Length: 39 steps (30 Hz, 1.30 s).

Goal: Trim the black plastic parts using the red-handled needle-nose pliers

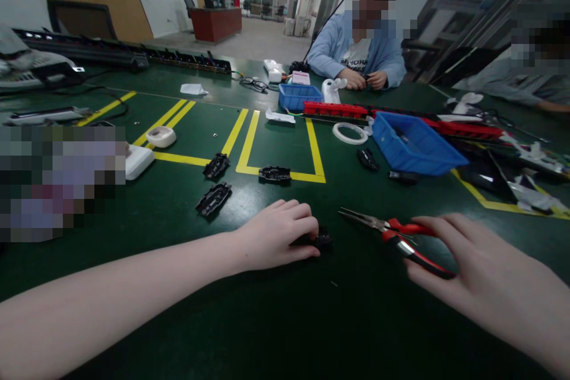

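Observation:
My left hand [285,230] is closed round a small black plastic part [324,238] at the middle of the green table; most of that part is hidden under the fingers. In my right hand [472,261] are long-nose pliers [383,225] with red and black handles. Their jaws point left towards the black part and stay apart from it. Beyond my left hand lie several similar black plastic shells [214,199], one of them a shell [275,174] on the yellow tape.
A blue bin [412,151] stands at the right, with black pieces [367,159] beside it. Nearby are a tape roll [350,133] and red strips [336,109]. A white ring-shaped part [161,136] lies left. Across the table a person in a blue shirt [329,47] handles something small.

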Each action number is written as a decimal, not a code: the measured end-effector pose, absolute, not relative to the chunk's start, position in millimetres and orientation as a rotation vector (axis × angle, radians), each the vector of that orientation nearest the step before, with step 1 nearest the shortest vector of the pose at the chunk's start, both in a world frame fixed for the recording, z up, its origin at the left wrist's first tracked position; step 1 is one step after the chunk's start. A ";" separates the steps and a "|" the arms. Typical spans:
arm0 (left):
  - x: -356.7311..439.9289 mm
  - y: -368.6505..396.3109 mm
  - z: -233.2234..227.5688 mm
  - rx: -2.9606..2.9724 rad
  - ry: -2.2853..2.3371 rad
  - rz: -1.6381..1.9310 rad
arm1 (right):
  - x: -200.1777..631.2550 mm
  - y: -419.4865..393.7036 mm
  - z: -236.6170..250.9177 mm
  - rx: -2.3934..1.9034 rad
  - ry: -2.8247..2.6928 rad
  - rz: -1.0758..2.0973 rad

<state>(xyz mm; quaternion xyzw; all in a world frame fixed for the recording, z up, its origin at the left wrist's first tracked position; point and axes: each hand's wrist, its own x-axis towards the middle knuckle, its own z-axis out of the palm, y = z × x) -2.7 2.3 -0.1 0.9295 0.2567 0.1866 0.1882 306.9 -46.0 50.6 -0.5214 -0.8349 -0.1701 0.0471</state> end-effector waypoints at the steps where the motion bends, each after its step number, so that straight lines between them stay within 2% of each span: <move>1: -2.7 2.3 -0.5 2.613 0.721 0.527 | 306.0 -45.7 51.4 -1.569 -2.565 -0.521; 8: -5.0 7.1 -1.5 2.620 0.728 0.578 | 301.1 -40.4 53.4 -1.301 -2.560 -0.689; 16: -9.6 13.1 0.2 2.466 0.768 0.594 | 296.1 -42.0 51.6 -1.293 -2.446 -0.585; 24: -5.9 12.1 3.5 2.321 0.795 0.583 | 294.0 -62.0 29.5 -1.355 -2.374 -0.220; 39: -5.4 10.4 4.7 2.343 0.697 0.561 | 289.8 -68.2 22.5 -1.313 -2.389 -0.140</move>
